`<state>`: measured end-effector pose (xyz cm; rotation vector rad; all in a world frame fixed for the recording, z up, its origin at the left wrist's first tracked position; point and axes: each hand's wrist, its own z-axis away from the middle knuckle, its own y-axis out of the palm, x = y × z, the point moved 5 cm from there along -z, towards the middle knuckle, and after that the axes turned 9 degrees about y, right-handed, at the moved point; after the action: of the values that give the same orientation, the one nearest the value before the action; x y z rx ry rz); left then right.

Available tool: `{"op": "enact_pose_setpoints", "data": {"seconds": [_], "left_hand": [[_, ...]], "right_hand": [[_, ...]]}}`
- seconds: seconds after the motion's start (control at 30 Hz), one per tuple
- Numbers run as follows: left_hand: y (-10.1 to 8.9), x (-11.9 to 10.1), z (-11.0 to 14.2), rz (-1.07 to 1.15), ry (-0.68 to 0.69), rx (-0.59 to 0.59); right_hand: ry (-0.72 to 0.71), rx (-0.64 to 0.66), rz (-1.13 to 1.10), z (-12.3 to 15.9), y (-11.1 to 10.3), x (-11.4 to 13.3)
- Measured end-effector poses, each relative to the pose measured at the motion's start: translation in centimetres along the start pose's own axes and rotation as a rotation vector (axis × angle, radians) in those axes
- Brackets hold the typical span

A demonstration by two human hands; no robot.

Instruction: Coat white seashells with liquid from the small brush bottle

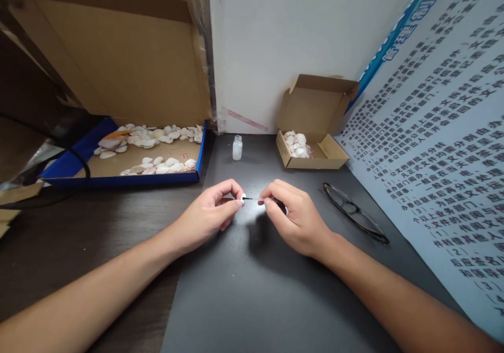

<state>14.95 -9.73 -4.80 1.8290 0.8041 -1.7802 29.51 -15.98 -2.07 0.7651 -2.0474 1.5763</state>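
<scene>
Between the thumb and forefinger of my left hand (218, 206) is a small white shell (243, 197), mostly covered by the fingertips. My right hand (297, 214) pinches a thin brush (252, 199) with a pale stem and a dark tip. That dark tip touches the shell or lies right at it. Part of a black handle shows behind the right fingers; the rest is hidden in the hand. Beyond the hands stands an uncapped small glass bottle (237, 149) with whitish contents.
At the left, a blue-edged cardboard box (199, 156) with its lid raised holds several shells (169, 168). A smaller open carton (315, 162) with shells (297, 144) stands back right. Black-framed glasses (356, 214) lie right of my hand, beside a printed sheet (444, 148).
</scene>
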Motion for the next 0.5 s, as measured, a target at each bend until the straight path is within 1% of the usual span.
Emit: {"op": "enact_pose_setpoints", "data": {"seconds": [0.1,0.23,0.3,0.4,0.5], "left_hand": [[0.02,-0.02,-0.04,-0.001,-0.003,-0.004],[0.05,-0.11,-0.07,0.000,-0.006,-0.002],[0.05,-0.11,-0.06,-0.001,-0.010,-0.002],[0.03,-0.07,-0.06,-0.002,-0.006,-0.003],[0.03,0.02,-0.06,-0.004,-0.005,-0.001]], "right_hand": [[0.052,-0.021,0.036,-0.14,0.01,-0.37],[0.003,-0.011,0.001,-0.10,0.01,-0.09],[0.008,-0.001,0.020,-0.12,0.08,-0.12],[0.048,-0.027,0.035,-0.22,-0.04,-0.36],[0.013,-0.031,-0.002,-0.22,-0.15,-0.14]]}}
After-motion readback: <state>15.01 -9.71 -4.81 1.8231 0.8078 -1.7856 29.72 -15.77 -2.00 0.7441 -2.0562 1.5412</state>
